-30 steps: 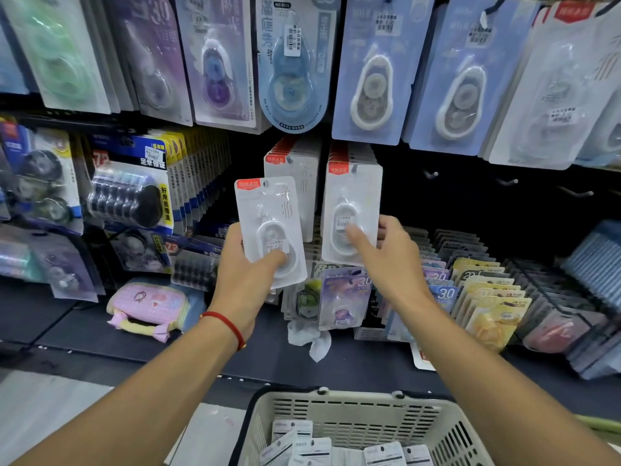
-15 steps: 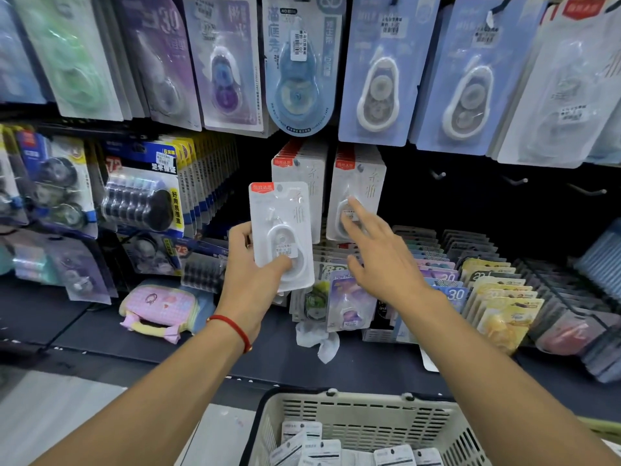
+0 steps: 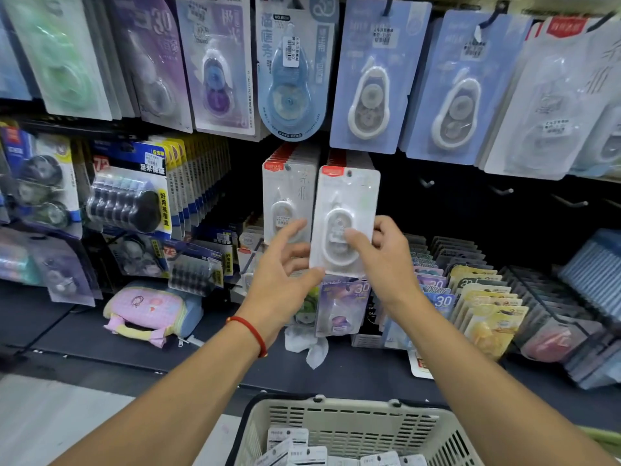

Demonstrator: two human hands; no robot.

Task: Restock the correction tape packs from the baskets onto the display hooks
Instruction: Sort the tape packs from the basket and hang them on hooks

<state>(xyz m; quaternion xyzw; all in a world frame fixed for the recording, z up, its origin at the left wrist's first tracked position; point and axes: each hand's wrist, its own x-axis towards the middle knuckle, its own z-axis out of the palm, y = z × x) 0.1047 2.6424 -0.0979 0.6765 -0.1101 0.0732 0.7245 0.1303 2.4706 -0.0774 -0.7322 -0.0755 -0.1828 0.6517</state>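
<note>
A white correction tape pack [image 3: 339, 196] with a red top label is held upright in front of the right-hand stack of like packs [image 3: 351, 159] on the display hooks. My right hand [image 3: 386, 264] pinches it, thumb on the blister and fingers round its right edge. My left hand [image 3: 279, 274] is spread beside it, with the thumb at the pack's lower left corner and the fingers reaching toward the left stack [image 3: 285, 190]. Several more packs [image 3: 295, 445] lie in the beige basket [image 3: 336, 406] below.
Bare hooks [image 3: 502, 190] stick out of the dark panel to the right. Larger blue packs [image 3: 373, 75] hang in the row above. A pink pouch [image 3: 148, 307] and racks of yellow packs [image 3: 487, 311] sit on the shelf.
The pack went from my left hand to my right and shifted right, in front of the right stack. My left hand's fingers have spread off it.
</note>
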